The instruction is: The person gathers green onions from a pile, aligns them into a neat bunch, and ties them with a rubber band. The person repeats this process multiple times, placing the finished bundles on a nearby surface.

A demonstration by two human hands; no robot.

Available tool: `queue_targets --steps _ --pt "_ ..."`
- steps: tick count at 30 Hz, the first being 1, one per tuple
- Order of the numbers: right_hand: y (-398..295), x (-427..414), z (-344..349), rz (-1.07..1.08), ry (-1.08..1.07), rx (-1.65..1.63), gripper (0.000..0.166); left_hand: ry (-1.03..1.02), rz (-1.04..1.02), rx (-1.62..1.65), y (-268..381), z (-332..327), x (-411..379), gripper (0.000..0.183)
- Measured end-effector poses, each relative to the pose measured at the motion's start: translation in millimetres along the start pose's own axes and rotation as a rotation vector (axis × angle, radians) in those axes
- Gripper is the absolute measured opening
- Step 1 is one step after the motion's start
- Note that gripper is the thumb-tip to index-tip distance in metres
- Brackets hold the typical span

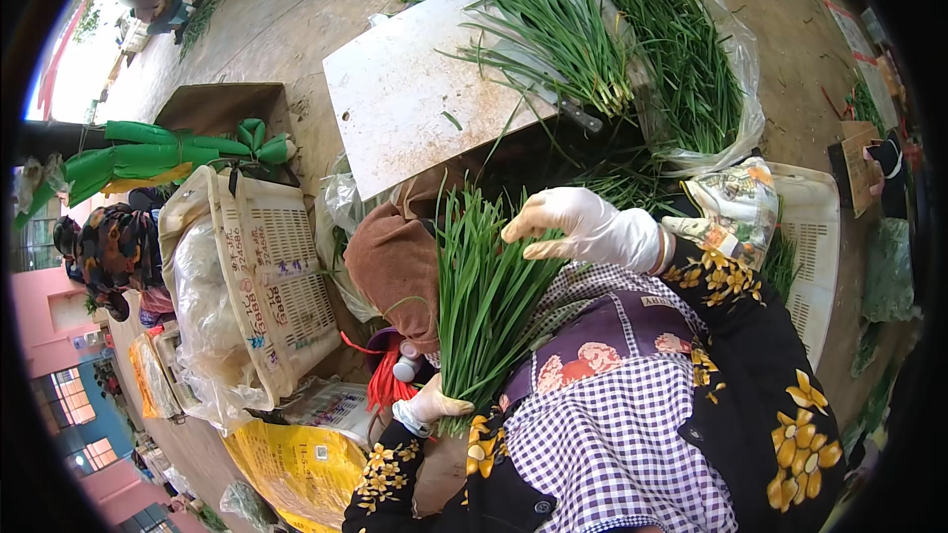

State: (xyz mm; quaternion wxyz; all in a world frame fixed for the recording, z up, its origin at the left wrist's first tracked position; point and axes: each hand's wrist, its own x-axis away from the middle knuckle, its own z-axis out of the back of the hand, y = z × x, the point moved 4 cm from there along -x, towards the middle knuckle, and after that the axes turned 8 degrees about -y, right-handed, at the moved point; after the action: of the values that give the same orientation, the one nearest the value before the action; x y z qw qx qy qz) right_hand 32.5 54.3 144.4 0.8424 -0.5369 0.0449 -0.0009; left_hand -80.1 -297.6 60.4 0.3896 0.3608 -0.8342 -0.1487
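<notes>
My gloved left hand [437, 401] grips a bunch of long green leaves, probably garlic chives [485, 289], near the cut base. The leaves fan upward across my lap, against a checked apron [600, 414]. Over the right side of the bunch is my right hand [592, 226], in a white glove, its thumb and fingers bent and apart. Its fingertips overlap the leaves; whether they touch them is unclear. Ahead, another bunch of chives [570, 37] lies on a soiled white board [422, 89]. Beside that bunch, a knife with a black handle [581, 117] rests at the board's edge.
A clear plastic bag [744, 52] holds more chives at the board's right. White plastic crates [285, 274] [811, 259] stand on both sides. Red ties [389, 377] hang beside a brown cloth [396, 266]. At lower left lies a yellow sack [296, 466]. Another person [118, 259] is farther left.
</notes>
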Motion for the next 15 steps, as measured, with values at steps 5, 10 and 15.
queue_targets --steps 5,10,15 --pt "9.3 -1.6 -13.5 0.060 0.136 0.224 0.008 -0.023 -0.021 0.011 3.1 -2.5 -2.2 0.075" --pt "27.7 3.8 -23.2 -0.007 0.310 -0.016 0.009 -0.012 0.008 0.024 -2.2 2.9 -1.4 0.071" --pt "52.8 15.0 -20.0 -0.273 0.481 -0.739 0.015 -0.022 0.038 -0.011 -0.1 2.0 -3.2 0.064"
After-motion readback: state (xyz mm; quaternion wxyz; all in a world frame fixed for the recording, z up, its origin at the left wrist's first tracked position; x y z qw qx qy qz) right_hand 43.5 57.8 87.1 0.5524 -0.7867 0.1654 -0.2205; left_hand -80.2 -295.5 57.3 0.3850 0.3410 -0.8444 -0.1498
